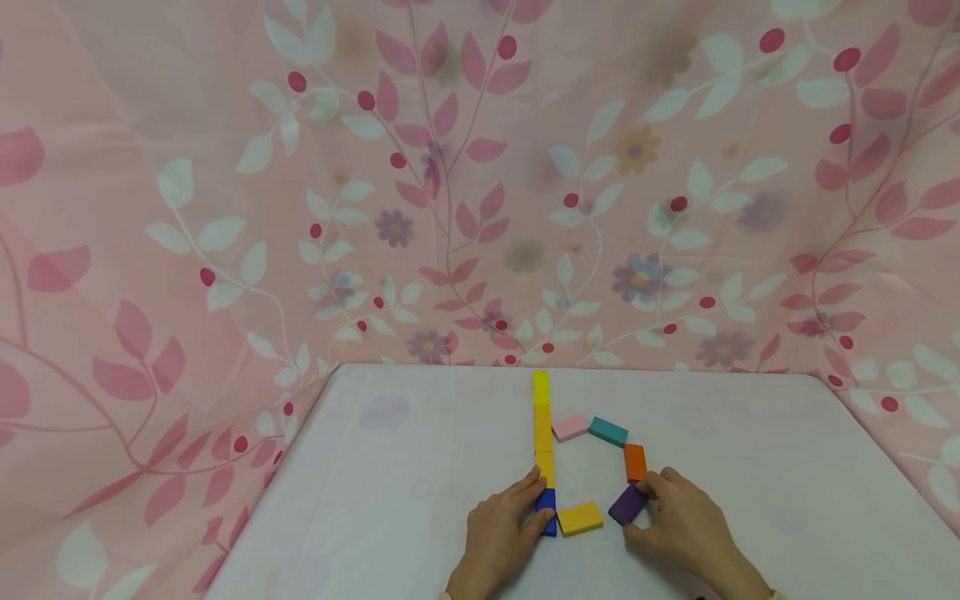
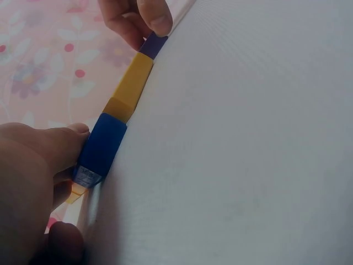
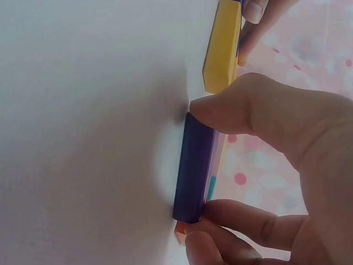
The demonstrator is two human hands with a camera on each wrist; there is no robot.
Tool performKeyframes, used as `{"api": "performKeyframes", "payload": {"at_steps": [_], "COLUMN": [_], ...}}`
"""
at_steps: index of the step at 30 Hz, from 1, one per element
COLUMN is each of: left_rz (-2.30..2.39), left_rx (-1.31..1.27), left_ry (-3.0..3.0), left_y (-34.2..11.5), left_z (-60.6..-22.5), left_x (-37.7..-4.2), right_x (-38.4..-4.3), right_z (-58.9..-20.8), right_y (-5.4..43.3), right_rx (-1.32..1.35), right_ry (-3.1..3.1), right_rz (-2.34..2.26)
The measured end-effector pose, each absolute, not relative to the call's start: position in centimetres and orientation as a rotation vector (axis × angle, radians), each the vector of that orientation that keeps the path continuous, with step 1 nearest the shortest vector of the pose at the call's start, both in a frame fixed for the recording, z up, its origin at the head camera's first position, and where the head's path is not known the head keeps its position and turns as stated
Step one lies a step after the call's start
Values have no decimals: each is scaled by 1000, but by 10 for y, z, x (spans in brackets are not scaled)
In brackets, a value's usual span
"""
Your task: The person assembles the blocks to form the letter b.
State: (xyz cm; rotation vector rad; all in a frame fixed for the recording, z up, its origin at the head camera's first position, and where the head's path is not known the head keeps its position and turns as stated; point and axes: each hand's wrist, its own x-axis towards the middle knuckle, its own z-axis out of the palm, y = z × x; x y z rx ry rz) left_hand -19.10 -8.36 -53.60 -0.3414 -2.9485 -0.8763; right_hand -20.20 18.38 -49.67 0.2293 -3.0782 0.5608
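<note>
Between its thumb and fingers my right hand point(image 1: 686, 517) holds a purple block point(image 1: 628, 505) by its two ends, down at the tabletop. My left hand point(image 1: 501, 529) holds a blue block point(image 1: 547, 512) at the near end of a straight row, its thumb on the block and a fingertip near the joint with the yellow block point(image 1: 545, 469). Beside the blue block lies another yellow block point(image 1: 580, 518), with a gap between it and the purple one. An orange block point(image 1: 635, 462) sits just beyond the right fingertips; the right wrist view shows it mostly hidden behind them.
Farther up the row come more yellow blocks point(image 1: 542, 428). A pink block point(image 1: 570, 428) and a teal block point(image 1: 608, 431) curve from the row toward the orange one. The white table point(image 1: 390, 492) ends at a pink floral cloth point(image 1: 465, 208) behind and at the sides.
</note>
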Motion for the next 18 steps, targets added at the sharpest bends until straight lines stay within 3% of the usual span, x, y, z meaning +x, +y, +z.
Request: {"api": "performKeyframes", "payload": {"at_steps": [18], "left_rz": [-861], "left_rx": [-327], "left_ry": [-2964], "left_y": [-82], "left_z": [-535], "left_x": [-191], "right_x": [-202], "right_z": [-500], "right_y": [174], "right_rx": [252], "right_ry": [-3042], "right_rz": [539]}}
